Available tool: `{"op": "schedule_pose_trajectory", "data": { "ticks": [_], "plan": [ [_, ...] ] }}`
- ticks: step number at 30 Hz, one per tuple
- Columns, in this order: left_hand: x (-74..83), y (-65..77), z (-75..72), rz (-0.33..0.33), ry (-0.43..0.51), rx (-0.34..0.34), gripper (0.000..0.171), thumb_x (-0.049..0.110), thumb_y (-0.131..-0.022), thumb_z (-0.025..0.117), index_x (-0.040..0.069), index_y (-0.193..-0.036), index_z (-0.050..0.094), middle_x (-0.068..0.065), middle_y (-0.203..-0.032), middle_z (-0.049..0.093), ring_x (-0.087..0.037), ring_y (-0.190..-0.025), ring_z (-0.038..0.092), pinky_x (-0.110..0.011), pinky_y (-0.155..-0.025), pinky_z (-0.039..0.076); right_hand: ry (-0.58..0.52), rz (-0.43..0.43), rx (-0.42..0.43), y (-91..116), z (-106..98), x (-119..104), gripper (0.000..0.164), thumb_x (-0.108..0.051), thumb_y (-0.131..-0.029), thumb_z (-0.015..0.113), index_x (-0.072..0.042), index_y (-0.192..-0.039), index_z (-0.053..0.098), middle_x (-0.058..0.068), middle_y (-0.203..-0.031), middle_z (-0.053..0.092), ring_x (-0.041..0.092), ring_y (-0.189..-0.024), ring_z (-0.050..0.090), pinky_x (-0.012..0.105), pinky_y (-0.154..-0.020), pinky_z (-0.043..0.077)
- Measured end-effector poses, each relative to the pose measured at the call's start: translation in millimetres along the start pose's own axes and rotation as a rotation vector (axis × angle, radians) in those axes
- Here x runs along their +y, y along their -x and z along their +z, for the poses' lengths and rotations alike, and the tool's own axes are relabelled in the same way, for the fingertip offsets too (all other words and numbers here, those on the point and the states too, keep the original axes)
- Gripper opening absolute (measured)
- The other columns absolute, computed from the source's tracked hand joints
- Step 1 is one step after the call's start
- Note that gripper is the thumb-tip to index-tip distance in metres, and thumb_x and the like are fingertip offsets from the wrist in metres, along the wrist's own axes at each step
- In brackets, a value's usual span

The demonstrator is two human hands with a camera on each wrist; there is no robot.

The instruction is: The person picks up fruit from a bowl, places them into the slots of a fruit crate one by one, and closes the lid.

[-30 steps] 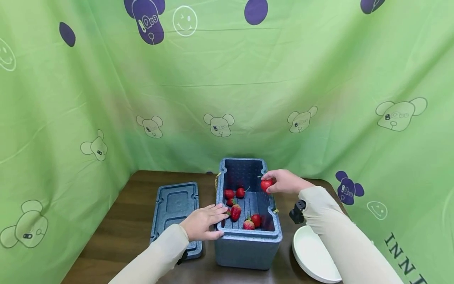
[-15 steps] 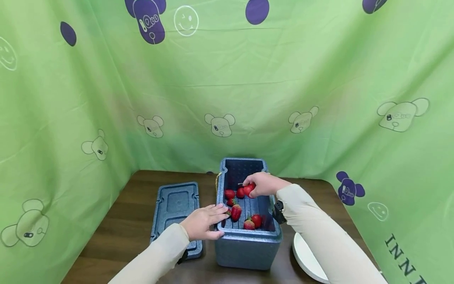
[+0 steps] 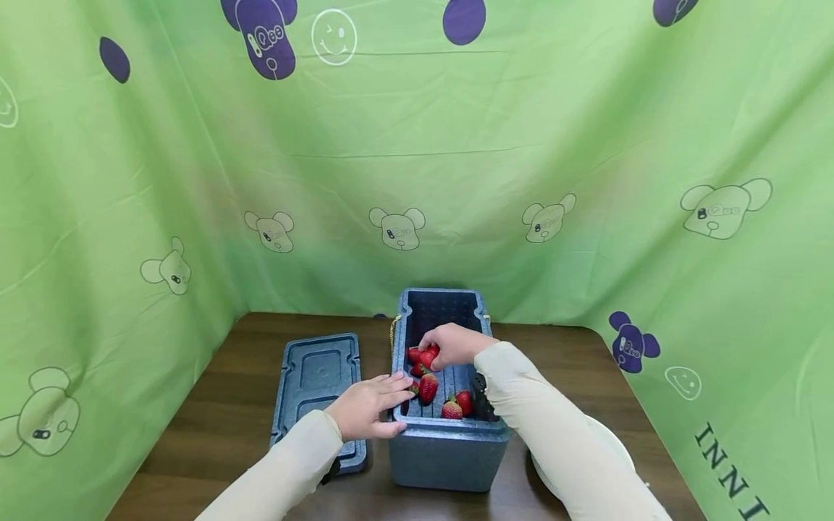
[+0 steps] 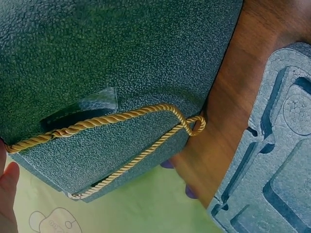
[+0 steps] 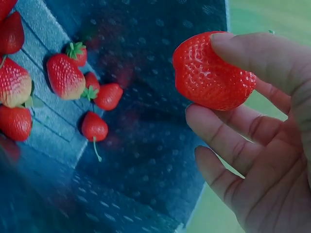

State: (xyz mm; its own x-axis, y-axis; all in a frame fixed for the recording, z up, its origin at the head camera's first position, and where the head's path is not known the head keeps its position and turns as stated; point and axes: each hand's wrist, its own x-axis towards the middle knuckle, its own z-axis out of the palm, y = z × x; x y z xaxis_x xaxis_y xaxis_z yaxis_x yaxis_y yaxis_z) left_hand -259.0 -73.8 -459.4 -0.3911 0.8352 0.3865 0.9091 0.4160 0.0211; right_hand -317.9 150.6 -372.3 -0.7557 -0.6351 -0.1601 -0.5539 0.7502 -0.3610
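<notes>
My right hand (image 3: 459,344) reaches down inside the blue-grey foam box (image 3: 443,463) and pinches a red strawberry (image 5: 214,70) between thumb and fingers. Several loose strawberries (image 3: 428,388) lie on the box floor, most along its left side and at the near end. My left hand (image 3: 366,408) rests on the box's near left rim with its fingers extended. Only a bit of the left hand's fingers (image 4: 7,194) shows at the edge of the left wrist view. Part of the held strawberry is hidden by my right hand in the head view.
The box's lid (image 3: 319,391) lies flat on the wooden table (image 3: 195,434) to the left. A white plate (image 3: 615,441) sits at the right, partly under my right sleeve. A gold rope (image 4: 121,116) hangs on the box's side. Green printed cloth (image 3: 417,130) surrounds the table.
My right hand has carried the strawberry from the box's right rim leftward and down to the strawberries on the left. My left hand has stayed on the rim.
</notes>
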Motion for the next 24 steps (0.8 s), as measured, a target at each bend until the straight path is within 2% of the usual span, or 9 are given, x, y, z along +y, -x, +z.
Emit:
{"op": "schedule_pose_trajectory", "data": {
  "ticks": [4,11,18,24],
  "plan": [
    [-0.7,0.4,-0.2,0.005,-0.003,0.001,0.048,0.036,-0.088,0.064,0.006,-0.125,0.064,-0.008,-0.133,0.058,-0.021,-0.127,0.050,-0.031,-0.104,0.038,0.000,0.015,-0.004,-4.7,9.5,0.0,0.032,-0.003,-0.074,0.074,-0.002,-0.106,0.069,0.002,-0.086,0.066,0.009,-0.070,0.052,0.023,-0.068,0.046],
    [0.1,0.2,-2.9,0.008,-0.005,0.011,0.047,0.035,-0.087,0.066,0.006,-0.124,0.065,-0.009,-0.132,0.058,-0.022,-0.126,0.051,-0.030,-0.103,0.039,0.002,0.043,-0.058,-11.5,20.5,0.3,0.032,-0.004,-0.076,0.075,-0.001,-0.108,0.069,0.004,-0.093,0.067,0.011,-0.076,0.053,0.026,-0.073,0.048],
    [-0.6,1.1,-5.1,0.005,-0.016,0.020,0.046,0.034,-0.086,0.068,0.006,-0.123,0.065,-0.009,-0.131,0.059,-0.021,-0.125,0.052,-0.030,-0.102,0.039,-0.010,0.070,-0.040,-19.8,23.3,4.0,0.034,-0.002,-0.076,0.074,0.000,-0.109,0.069,0.007,-0.097,0.068,0.013,-0.078,0.055,0.028,-0.073,0.049],
    [-0.6,0.5,-1.3,0.013,-0.028,0.018,0.046,0.034,-0.085,0.068,0.006,-0.123,0.066,-0.008,-0.131,0.059,-0.020,-0.125,0.052,-0.029,-0.102,0.039,0.014,0.046,-0.052,-22.4,38.1,10.2,0.035,-0.001,-0.072,0.074,0.002,-0.107,0.069,0.010,-0.100,0.069,0.017,-0.083,0.060,0.029,-0.076,0.050]
  ]
}}
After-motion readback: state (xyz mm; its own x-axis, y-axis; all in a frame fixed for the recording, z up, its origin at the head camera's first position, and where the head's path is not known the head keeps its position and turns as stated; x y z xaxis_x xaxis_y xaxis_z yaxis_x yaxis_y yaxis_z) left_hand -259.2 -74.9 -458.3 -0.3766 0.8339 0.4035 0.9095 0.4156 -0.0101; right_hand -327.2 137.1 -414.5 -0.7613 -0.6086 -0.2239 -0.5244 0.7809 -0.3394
